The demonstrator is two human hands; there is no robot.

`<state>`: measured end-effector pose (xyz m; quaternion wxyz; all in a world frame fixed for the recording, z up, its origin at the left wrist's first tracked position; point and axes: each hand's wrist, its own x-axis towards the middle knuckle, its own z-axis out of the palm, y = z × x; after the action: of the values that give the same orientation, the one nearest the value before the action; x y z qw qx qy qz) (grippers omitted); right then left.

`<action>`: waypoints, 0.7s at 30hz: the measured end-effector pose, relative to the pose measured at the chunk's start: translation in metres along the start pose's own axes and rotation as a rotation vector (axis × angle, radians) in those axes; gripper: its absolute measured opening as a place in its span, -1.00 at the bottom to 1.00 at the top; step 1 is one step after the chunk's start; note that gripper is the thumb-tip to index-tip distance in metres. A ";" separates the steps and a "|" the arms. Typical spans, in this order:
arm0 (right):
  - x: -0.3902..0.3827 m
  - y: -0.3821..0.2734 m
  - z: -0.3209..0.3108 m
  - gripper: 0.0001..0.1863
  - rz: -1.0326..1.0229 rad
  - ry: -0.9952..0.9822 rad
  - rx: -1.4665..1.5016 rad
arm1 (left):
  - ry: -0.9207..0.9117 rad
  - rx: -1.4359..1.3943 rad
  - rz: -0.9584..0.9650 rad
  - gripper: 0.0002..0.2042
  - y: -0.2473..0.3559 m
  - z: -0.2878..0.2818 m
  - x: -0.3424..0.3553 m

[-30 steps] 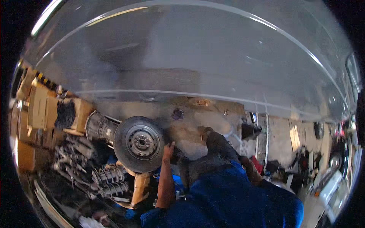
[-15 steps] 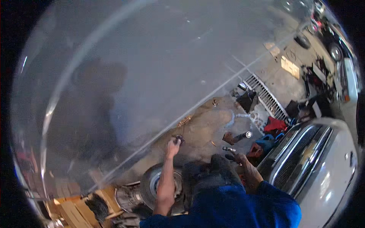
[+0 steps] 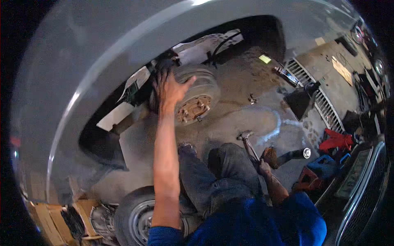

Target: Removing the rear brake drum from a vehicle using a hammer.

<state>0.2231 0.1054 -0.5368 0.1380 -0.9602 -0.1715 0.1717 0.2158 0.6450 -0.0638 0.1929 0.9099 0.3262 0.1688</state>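
My left hand [image 3: 170,88] reaches up into the wheel arch of a grey vehicle [image 3: 102,61]. Its fingers are spread over the upper edge of a dark round brake drum [image 3: 207,84] with a rusty hub face [image 3: 195,108]. Whether the fingertips press on it cannot be made out. Low on the right, my right hand [image 3: 264,167] is closed round the handle of a hammer [image 3: 245,136], its head pointing away from me. A small metal part [image 3: 252,99] lies on the floor beyond the drum.
A wheel with its tyre [image 3: 141,217] lies by my left side, near cardboard [image 3: 51,221]. To the right are a dark can-like cylinder [image 3: 293,156], a red cloth-like thing [image 3: 336,140] and a slotted metal grille [image 3: 318,96]. A vehicle front [image 3: 361,180] stands close on the right.
My left hand has risen from low by the floor to the drum, and its fingers have spread. The view now takes in the wheel arch. The hammer stays in my right hand, turned.
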 end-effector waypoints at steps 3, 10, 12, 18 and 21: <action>-0.004 -0.216 -0.013 -0.53 -0.076 -0.069 0.256 | 0.081 0.274 -0.051 0.08 -0.064 -0.050 -0.010; 0.028 -0.505 -0.126 -0.32 0.130 -0.822 1.857 | 0.135 0.226 -0.029 0.07 -0.074 -0.044 -0.018; 0.089 -0.484 -0.096 -0.34 0.049 -0.873 2.006 | 0.099 0.179 0.000 -0.03 -0.042 -0.024 -0.004; 0.045 -0.512 -0.106 -0.67 -0.548 0.242 0.599 | 0.064 0.125 0.015 -0.02 -0.065 -0.033 -0.009; 0.028 -0.518 -0.127 -0.65 -0.720 0.659 0.596 | 0.173 0.273 0.069 -0.01 -0.073 -0.033 -0.011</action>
<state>0.1498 0.5581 -0.2625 0.4986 -0.7638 -0.3798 -0.1539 0.1544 0.6980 -0.0707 0.0327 0.9204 0.3301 0.2069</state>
